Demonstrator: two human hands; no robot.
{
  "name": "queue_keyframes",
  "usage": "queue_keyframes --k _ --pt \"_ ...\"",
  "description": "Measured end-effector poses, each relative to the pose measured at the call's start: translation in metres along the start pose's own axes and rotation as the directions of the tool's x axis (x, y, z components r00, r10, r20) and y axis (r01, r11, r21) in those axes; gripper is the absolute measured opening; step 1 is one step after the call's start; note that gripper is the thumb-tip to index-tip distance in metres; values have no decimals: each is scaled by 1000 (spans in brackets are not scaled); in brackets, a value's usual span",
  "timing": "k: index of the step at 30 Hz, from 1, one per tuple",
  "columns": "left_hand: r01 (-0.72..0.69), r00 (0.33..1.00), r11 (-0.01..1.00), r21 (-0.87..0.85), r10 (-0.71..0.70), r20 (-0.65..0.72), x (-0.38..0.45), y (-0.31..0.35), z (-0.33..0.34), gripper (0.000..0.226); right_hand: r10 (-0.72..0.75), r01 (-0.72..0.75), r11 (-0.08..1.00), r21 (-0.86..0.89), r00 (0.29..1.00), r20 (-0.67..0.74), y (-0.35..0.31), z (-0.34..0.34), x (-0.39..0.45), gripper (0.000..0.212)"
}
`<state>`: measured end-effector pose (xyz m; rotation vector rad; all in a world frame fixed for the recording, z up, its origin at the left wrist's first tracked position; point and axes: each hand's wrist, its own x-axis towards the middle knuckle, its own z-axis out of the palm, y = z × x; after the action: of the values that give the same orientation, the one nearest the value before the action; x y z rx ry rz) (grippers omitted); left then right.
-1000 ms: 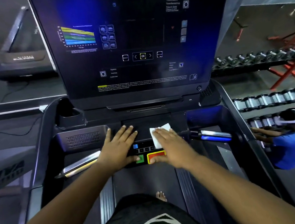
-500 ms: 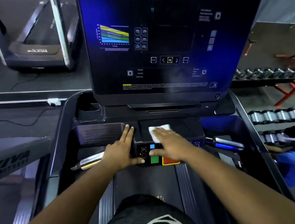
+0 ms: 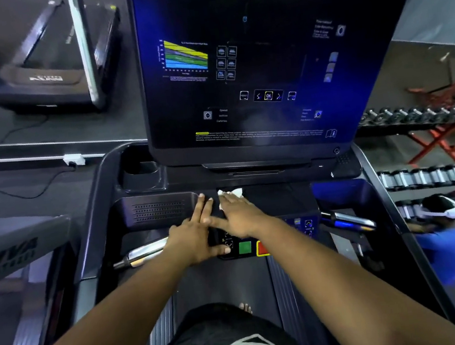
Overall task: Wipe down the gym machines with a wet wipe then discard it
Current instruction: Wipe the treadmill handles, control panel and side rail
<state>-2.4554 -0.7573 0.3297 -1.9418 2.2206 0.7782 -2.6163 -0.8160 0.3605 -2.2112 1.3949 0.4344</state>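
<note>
wipe moves up the treadmill console

a dim gym floor, dark rubber underfoot, with a second treadmill (image 3: 44, 65) off beyond the left hand and dumbbell racks (image 3: 433, 175) out past the right, where another person (image 3: 443, 234) in a blue top crouches. the person doing the wiping stands on the belt of the near treadmill (image 3: 100, 193), under its big lit screen (image 3: 264, 61).

the right hand (image 3: 240, 216) lies flat, fingers straight, pressing the wet wipe (image 3: 233, 192) onto the dark shelf just below the screen; only a white edge of the wipe shows beyond the fingertips. the left hand (image 3: 194, 239) rests open on the console right beside it, fingers spread, its thumb near the button panel (image 3: 244, 246), the two hands touching or nearly so.

a second ago the wipe sat lower, over the panel by the green and red buttons; half a second ago it was on the panel's upper edge. now it has been pushed further away from the body, onto the shelf, and the green button is uncovered. to my eye that means the panel has had its pass and the stroke is working upward. the side trays, the metal handles (image 3: 142, 254) and the screen look still to do, so discarding is a good way off.
</note>
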Motion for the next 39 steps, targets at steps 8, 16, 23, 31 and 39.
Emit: queue_keyframes --k 8,16,23,31,39 --pt "-6 1000 1000 -3 6 -18 0 -2 0 133 198 -197 967 -160 980 -14 107 -18 -37 112" --pt "-22 999 1000 18 23 -45 3 -4 3 134 392 -416 898 -144 904 -171 41 22 -66 156" --pt "-47 990 998 -34 42 -136 1 -9 8 124 -64 75 997 37 971 -231 -34 37 -40 132" --pt "6 982 990 -144 -32 -185 -4 -24 23 157 -86 86 995 41 996 -5 -30 3 15 111" --pt "-19 981 1000 -23 14 -194 -10 -57 26 119 -281 154 889 -431 927 -249 -23 79 -35 110"
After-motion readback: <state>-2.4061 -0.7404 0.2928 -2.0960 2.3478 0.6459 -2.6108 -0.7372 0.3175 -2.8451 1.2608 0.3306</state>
